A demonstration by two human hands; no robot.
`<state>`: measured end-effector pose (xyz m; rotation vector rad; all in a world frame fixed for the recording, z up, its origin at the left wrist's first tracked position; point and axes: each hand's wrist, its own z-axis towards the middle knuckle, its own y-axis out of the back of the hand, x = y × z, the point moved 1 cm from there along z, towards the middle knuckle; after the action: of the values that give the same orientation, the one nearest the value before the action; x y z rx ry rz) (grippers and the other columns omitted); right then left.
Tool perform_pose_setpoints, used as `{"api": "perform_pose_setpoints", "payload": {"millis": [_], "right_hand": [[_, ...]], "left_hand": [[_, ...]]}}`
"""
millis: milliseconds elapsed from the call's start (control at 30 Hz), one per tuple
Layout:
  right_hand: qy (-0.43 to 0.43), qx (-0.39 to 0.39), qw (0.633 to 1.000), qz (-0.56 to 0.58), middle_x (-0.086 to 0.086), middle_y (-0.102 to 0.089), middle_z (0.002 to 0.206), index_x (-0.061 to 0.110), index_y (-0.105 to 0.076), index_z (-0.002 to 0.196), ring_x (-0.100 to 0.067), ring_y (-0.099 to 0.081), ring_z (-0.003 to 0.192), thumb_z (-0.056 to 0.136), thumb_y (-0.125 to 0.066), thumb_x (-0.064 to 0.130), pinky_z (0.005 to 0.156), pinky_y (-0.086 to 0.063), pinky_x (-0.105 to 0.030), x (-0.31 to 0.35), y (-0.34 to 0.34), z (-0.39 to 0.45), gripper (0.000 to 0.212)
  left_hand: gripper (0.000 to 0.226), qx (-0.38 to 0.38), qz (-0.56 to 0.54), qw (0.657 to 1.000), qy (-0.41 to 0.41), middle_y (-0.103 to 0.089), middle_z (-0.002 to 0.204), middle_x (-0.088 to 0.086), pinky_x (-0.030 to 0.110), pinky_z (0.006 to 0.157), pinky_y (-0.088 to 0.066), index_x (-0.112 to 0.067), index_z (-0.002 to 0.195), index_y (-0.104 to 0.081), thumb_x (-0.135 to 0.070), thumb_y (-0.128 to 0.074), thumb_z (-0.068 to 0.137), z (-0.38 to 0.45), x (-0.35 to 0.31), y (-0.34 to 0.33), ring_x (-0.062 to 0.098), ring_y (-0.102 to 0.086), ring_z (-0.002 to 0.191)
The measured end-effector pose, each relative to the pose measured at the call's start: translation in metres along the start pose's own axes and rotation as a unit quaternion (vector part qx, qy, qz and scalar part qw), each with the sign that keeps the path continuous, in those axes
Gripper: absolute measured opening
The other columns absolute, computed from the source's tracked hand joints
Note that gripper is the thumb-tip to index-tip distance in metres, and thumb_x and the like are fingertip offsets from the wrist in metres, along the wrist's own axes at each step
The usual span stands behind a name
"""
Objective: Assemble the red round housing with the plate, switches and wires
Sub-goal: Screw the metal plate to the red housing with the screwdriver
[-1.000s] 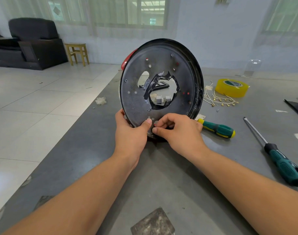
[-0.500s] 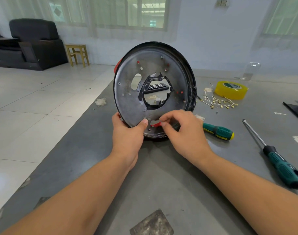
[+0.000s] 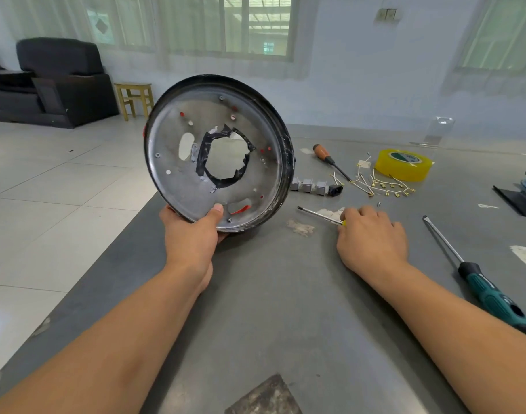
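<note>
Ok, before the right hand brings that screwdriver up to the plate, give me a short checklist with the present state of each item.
1. Housing held steady: ok. The left hand grips the lower rim of the round housing, thumb on the metal plate, tilted up off the table.
2. Tool in hand: ok. The right hand is curled over the handle of the screwdriver, which lies on the table.
3. Tip type matches the screws: cannot tell, too small.
4. Screw at the plate's lower edge seated: cannot tell.
5. Switches fitted: not ok. The grey switches lie loose on the table.
6. Wires fitted: not ok. The wires lie loose beside the yellow tape roll.
</note>
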<state>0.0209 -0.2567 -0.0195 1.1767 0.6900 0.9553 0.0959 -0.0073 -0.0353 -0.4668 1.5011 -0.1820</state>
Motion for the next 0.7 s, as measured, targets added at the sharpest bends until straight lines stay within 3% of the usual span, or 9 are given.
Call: {"api": "perform_pose_setpoints", "payload": {"millis": [133,233,367,500,600,700], "right_hand": [[0.018,-0.017,0.999,0.031,-0.009,-0.059,0.125,0.021,-0.055,0.129,-0.033,-0.054,0.116,0.106,-0.042,0.029,0.088,-0.042,-0.043,0.001,0.000,0.001,0.028],[0.033,-0.086,0.984,0.155,-0.009,-0.060,0.128,0.020,-0.050,0.137,-0.033,-0.054,0.118,0.108,-0.042,0.032,0.088,-0.045,-0.044,0.002,0.005,0.002,0.032],[0.155,-0.121,0.940,0.278,0.002,-0.066,0.119,0.024,-0.056,0.132,-0.022,-0.061,0.106,0.105,-0.048,0.035,0.084,-0.049,-0.039,0.013,0.011,-0.006,0.029],[0.290,-0.056,0.930,0.219,0.003,-0.069,0.107,0.026,-0.064,0.125,-0.022,-0.063,0.097,0.105,-0.049,0.040,0.083,-0.050,-0.040,0.020,0.007,-0.014,0.028],[0.330,-0.036,0.920,0.210,0.001,-0.071,0.106,0.028,-0.067,0.126,-0.023,-0.064,0.096,0.104,-0.053,0.038,0.082,-0.052,-0.043,0.021,0.006,-0.015,0.027],[0.343,-0.045,0.912,0.219,0.003,-0.072,0.104,0.029,-0.069,0.125,-0.020,-0.065,0.095,0.103,-0.057,0.036,0.083,-0.053,-0.042,0.022,0.006,-0.018,0.026]], "left_hand": [[0.051,-0.002,-0.022,1.000,0.008,-0.064,0.135,0.008,0.051,0.086,-0.064,-0.016,0.134,-0.043,-0.001,-0.074,0.095,0.000,-0.003,0.000,0.025,-0.071,0.115],[0.049,-0.002,-0.030,1.000,0.003,-0.064,0.134,0.005,0.050,0.086,-0.065,-0.018,0.134,-0.043,-0.003,-0.071,0.098,0.001,-0.003,0.000,0.023,-0.071,0.115],[0.048,-0.003,-0.033,0.999,-0.001,-0.065,0.128,0.001,0.048,0.085,-0.065,-0.020,0.134,-0.042,-0.004,-0.071,0.098,0.002,-0.003,0.002,0.021,-0.072,0.113],[0.046,0.001,-0.032,0.999,-0.006,-0.065,0.125,-0.002,0.041,0.077,-0.067,-0.024,0.128,-0.042,-0.004,-0.071,0.098,0.003,0.000,0.002,0.016,-0.073,0.106],[0.043,0.004,-0.038,0.999,-0.008,-0.065,0.125,-0.003,0.040,0.077,-0.067,-0.029,0.121,-0.043,-0.003,-0.070,0.098,0.004,0.001,0.001,0.016,-0.074,0.105],[0.043,0.008,-0.037,0.999,-0.009,-0.067,0.125,-0.002,0.047,0.085,-0.065,-0.030,0.119,-0.044,-0.003,-0.070,0.099,0.004,0.001,0.001,0.018,-0.074,0.108]]}}
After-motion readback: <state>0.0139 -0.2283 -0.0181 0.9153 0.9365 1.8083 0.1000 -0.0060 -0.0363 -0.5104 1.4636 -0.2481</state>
